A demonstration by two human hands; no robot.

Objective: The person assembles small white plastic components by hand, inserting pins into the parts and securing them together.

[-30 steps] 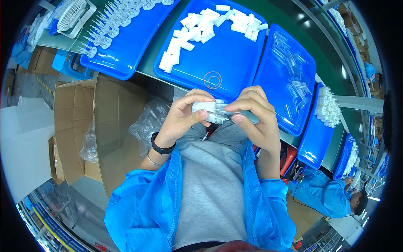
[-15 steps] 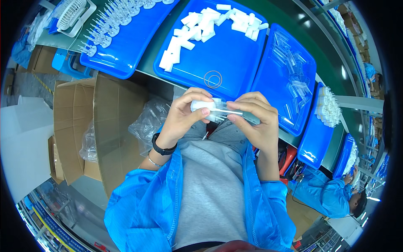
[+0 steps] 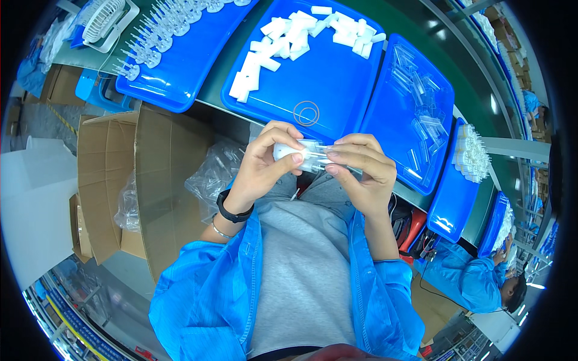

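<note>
Close in front of my body, my left hand [image 3: 265,153] is closed round the base of a white part with thin prongs [image 3: 283,151], its prongs pointing right. The fingers of my right hand [image 3: 370,171] pinch a clear plastic sleeve [image 3: 316,149] at the prong end. The sleeve lies along the prongs; my fingers partly hide how far it covers them. Just beyond my hands is a blue tray [image 3: 274,111] with several white blocks [image 3: 289,37] and thin loops like rubber bands [image 3: 306,113].
A left blue tray [image 3: 162,90] bears rows of pronged parts [image 3: 159,36]. Clear plastic pieces [image 3: 424,129] lie in a right-hand tray [image 3: 376,144]. Farther right stands a tray of white pronged parts [image 3: 469,156]. An open cardboard box [image 3: 171,174] is at my left; a co-worker [image 3: 472,280] sits at right.
My right hand has shifted slightly left, bringing the clear sleeve closer to my left hand and over more of the prongs. My left hand stays almost in place.
</note>
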